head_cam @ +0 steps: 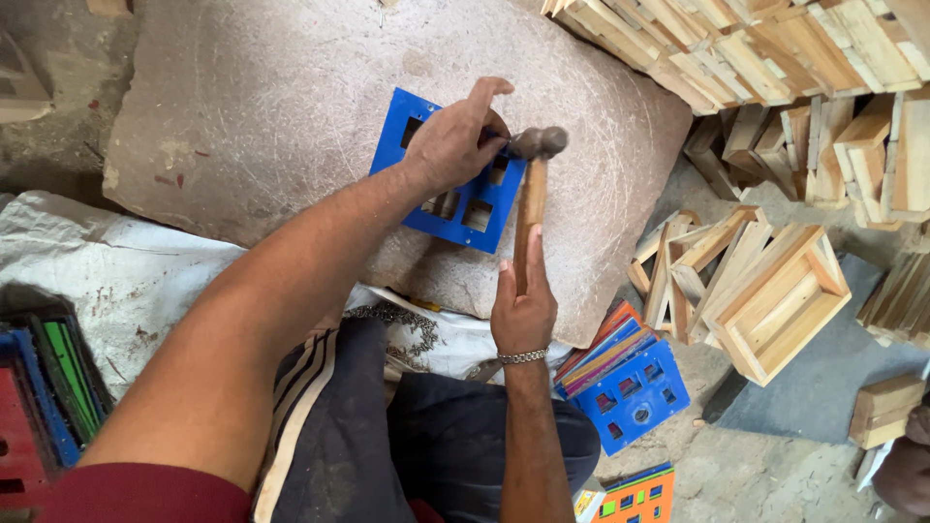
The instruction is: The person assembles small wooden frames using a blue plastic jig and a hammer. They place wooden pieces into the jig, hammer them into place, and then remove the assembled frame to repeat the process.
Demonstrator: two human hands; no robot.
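A blue square plate (463, 215) with several rectangular cut-outs lies on a large flat stone slab (291, 107). My left hand (453, 143) rests on the plate, fingers pinched near its right edge as if holding something small that I cannot make out. My right hand (523, 308) grips the wooden handle of a hammer (532, 189). The hammer's metal head is right beside my left fingertips, over the plate's right edge.
Stacks of open wooden box frames (775, 291) and wood strips (736, 48) fill the right side. More coloured plates (625, 383) lie by my right knee. A white sack (116, 271) and a crate of coloured pieces (39, 397) are at left. Another person's hand (906, 470) shows at bottom right.
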